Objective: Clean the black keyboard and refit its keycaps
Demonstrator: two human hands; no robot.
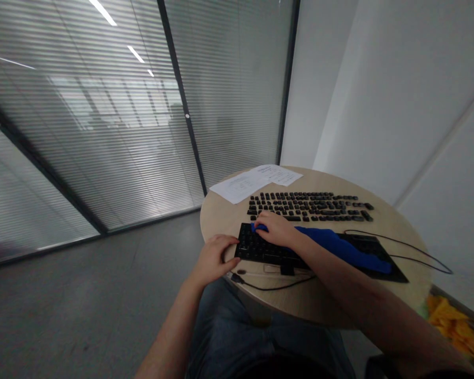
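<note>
A black keyboard [274, 259] lies near the front of the round table, with its left end toward my left hand [217, 255]. The fingers and thumb of that hand hold the keyboard's left edge, fingertips at the side and thumb by the lower corner. My right hand [275, 227] is closed on a blue cloth [327, 242], pressing a bunched end of it onto the keyboard's upper left part. The rest of the cloth trails right along the keyboard, partly behind my right forearm. Loose black keycaps [300, 202] are laid out in rows just beyond the keyboard.
Printed sheets of paper [245, 184] lie at the table's far left. A black cable with a plug [237, 278] runs along the front edge, and another cable [414, 245] loops at the right. Yellow cloth [454, 323] is low at the right. Glass partitions with blinds stand behind.
</note>
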